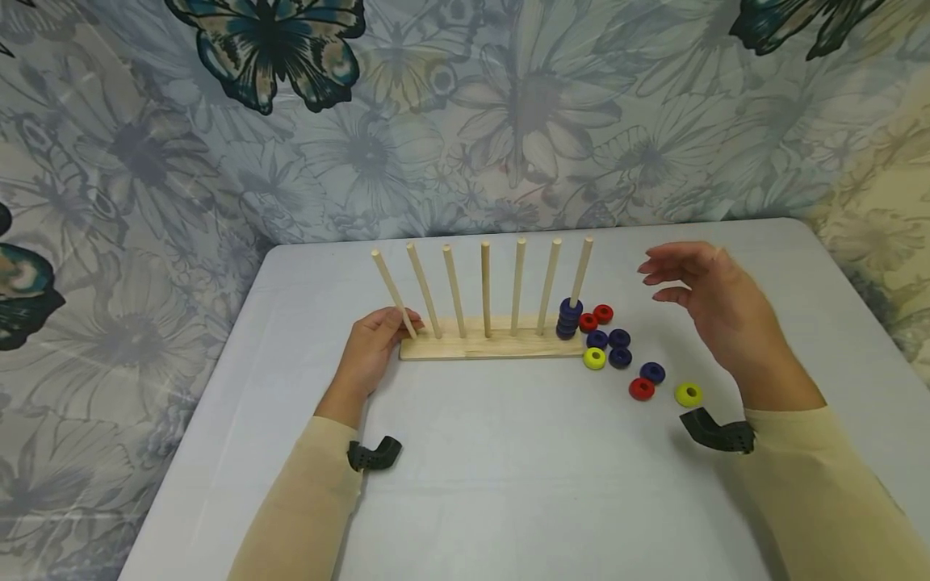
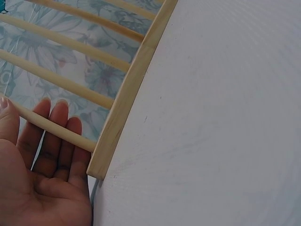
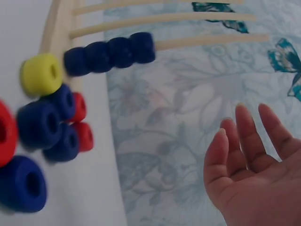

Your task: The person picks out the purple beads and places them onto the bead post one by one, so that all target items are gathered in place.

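Observation:
A wooden peg stand with several upright pegs sits on the table. My left hand holds its left end, with the thumb in front of the leftmost peg and the fingers behind it. Several dark blue rings are stacked on the rightmost peg. My right hand is raised to the right of the stand, holding nothing, its fingers apart and slightly bent. Loose rings lie between it and the stand, among them a yellow ring, a red ring and a blue ring.
Another yellow ring lies near the right wrist's black strap mount. The white table ends at the back against a wall covering with flowers and butterflies.

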Demonstrator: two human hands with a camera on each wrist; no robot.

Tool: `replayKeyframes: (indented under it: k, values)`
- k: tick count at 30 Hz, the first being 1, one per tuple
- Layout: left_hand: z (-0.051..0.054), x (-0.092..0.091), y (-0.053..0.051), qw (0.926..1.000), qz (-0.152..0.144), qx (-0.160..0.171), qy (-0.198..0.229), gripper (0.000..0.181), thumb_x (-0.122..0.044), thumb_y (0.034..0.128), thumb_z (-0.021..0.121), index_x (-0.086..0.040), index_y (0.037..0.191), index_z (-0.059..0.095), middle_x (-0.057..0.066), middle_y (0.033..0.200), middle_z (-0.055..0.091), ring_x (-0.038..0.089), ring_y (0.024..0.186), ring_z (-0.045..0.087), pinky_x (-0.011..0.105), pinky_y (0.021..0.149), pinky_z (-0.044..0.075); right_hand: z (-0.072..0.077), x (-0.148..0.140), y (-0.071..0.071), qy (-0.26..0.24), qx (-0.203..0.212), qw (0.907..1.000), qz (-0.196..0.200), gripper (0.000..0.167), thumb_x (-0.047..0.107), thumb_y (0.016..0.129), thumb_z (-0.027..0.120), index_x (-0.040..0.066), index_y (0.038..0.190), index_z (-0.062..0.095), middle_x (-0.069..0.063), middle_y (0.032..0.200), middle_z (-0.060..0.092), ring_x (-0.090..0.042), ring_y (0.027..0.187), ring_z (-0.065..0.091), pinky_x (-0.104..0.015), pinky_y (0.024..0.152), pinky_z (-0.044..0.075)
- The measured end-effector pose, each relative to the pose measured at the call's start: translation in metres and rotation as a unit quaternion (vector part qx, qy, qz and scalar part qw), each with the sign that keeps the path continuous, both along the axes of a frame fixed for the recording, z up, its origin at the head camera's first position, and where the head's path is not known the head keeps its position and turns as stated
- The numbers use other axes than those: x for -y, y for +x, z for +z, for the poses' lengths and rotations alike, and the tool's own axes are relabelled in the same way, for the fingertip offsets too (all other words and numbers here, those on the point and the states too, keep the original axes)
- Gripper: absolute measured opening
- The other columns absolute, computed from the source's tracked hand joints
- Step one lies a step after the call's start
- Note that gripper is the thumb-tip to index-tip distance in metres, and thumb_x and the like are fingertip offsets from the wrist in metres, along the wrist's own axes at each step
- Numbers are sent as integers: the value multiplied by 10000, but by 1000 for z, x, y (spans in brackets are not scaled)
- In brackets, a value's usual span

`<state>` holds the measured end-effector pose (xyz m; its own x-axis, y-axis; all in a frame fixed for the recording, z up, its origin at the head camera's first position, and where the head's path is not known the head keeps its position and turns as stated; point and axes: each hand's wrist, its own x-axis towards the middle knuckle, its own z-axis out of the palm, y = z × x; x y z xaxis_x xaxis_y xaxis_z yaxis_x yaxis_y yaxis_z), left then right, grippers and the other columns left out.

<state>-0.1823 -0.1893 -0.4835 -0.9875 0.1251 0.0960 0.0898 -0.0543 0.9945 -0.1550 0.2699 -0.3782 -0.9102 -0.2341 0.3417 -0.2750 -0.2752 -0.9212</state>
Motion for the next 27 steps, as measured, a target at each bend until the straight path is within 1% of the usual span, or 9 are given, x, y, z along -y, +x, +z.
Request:
replayKeyframes:
  k: [5, 8, 10, 15, 17, 20, 22, 26, 27]
  values:
    - [0, 0, 1, 10000, 1, -35, 25, 453, -239, 1177, 537, 188, 1188, 686, 136, 1083, 760, 228, 1074, 715, 351, 984, 563, -12, -6, 7, 562, 196, 9977, -320, 468, 333, 1183, 447, -16, 1418, 651, -167, 1345, 647, -295, 1190, 591, -309, 957, 519]
    - [1, 0, 1, 10000, -8, -41, 32, 451, -239, 1177, 538, 187, 1190, 686, 121, 1077, 759, 229, 1075, 714, 351, 984, 563, -22, -12, 9, 1034, 304, 9932, -444, 455, 302, 1191, 406, -3, 1439, 635, -162, 1353, 633, -294, 1196, 581, -299, 966, 514]
    - [0, 0, 1, 10000, -11, -39, 53, 449, -235, 1176, 538, 190, 1191, 683, 112, 1074, 758, 233, 1076, 714, 354, 984, 564, -29, -18, 11, 1492, 389, 9867, -514, 448, 298, 1193, 374, 43, 1456, 633, -133, 1354, 627, -288, 1206, 570, -284, 976, 504]
    - [0, 0, 1, 10000, -12, -33, 22, 446, -234, 1177, 539, 186, 1192, 687, 120, 1083, 759, 233, 1085, 714, 357, 994, 562, -42, -30, 15, 2591, 519, 9627, -581, 432, 306, 1190, 316, 174, 1486, 602, -60, 1385, 602, -271, 1236, 543, -247, 977, 488]
    - [1, -1, 1, 10000, -9, -41, 6, 445, -234, 1177, 539, 185, 1192, 689, 132, 1089, 758, 233, 1087, 713, 358, 995, 562, -48, -34, 15, 2812, 536, 9564, -579, 435, 290, 1192, 313, 143, 1499, 583, -71, 1393, 598, -263, 1233, 546, -235, 970, 495]
    - [1, 0, 1, 10000, -6, -63, 12, 443, -231, 1177, 537, 185, 1192, 690, 142, 1094, 757, 234, 1087, 712, 359, 992, 563, -56, -40, 16, 3040, 514, 9496, -561, 438, 256, 1196, 331, 52, 1515, 550, -103, 1395, 599, -251, 1222, 555, -213, 960, 505]
    - [1, 0, 1, 10000, -22, -79, 22, 444, -229, 1178, 537, 188, 1192, 688, 145, 1095, 755, 237, 1086, 709, 363, 991, 563, -62, -44, 16, 3208, 513, 9441, -562, 435, 249, 1197, 359, 16, 1521, 532, -91, 1391, 612, -222, 1210, 573, -194, 949, 508]
    - [0, 0, 2, 9999, -32, -96, 34, 449, -236, 1178, 537, 186, 1190, 689, 133, 1094, 758, 238, 1085, 709, 362, 989, 562, -75, -53, 15, 3388, 621, 9373, -523, 417, 226, 1188, 435, -5, 1526, 514, -71, 1390, 622, -153, 1211, 590, -177, 936, 502]
    - [1, 0, 2, 9999, -30, -93, 38, 449, -235, 1178, 537, 188, 1189, 687, 130, 1091, 758, 240, 1083, 710, 361, 986, 562, -78, -55, 14, 3410, 704, 9360, -523, 414, 225, 1182, 465, 6, 1531, 514, -64, 1386, 625, -134, 1214, 592, -176, 933, 500]
